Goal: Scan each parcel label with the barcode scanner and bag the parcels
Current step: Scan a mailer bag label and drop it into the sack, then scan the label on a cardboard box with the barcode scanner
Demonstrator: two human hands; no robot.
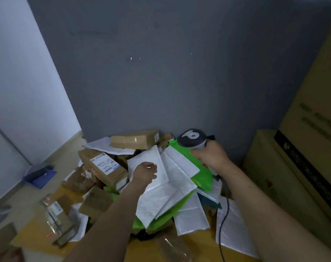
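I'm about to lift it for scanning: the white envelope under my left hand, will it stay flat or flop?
Probably light: the white envelope looks thin and flat. Likely bends somewhat, lying loosely over other envelopes. Its glossy skin may slip, so the left hand should pinch an edge.

A yellow-brown wooden surface (pixel 198 241) carries a heap around a bright green plastic bag (pixel 203 177). Left of the bag lie brown cardboard boxes (pixel 96 202). Right of it lies a flat white plastic mailer (pixel 236 233), and in front of it a crumpled clear plastic wrapper (pixel 172 246).
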